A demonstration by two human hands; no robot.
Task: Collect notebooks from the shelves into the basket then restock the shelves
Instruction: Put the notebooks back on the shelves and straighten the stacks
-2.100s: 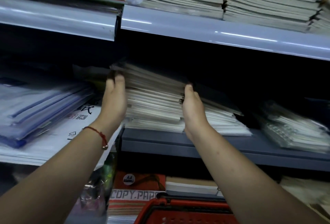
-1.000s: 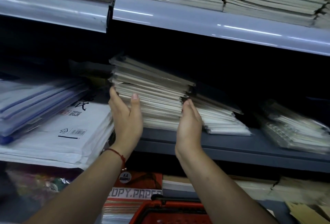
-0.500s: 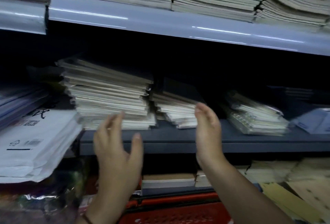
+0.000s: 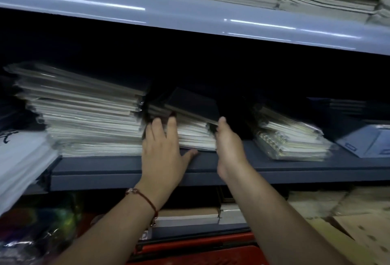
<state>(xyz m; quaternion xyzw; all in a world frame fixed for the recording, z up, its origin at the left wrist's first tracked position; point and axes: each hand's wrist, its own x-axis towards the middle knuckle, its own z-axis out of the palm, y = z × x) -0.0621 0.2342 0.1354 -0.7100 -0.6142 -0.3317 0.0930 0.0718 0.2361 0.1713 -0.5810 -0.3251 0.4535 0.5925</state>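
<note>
Both hands are on the short middle notebook stack point(image 4: 190, 129) at the dark shelf's point(image 4: 126, 171) front edge: left hand point(image 4: 161, 155) flat against its front, fingers straight, right hand point(image 4: 229, 146) cupping its right end. Notebooks lie flat, long edges along the shelf front.
</note>
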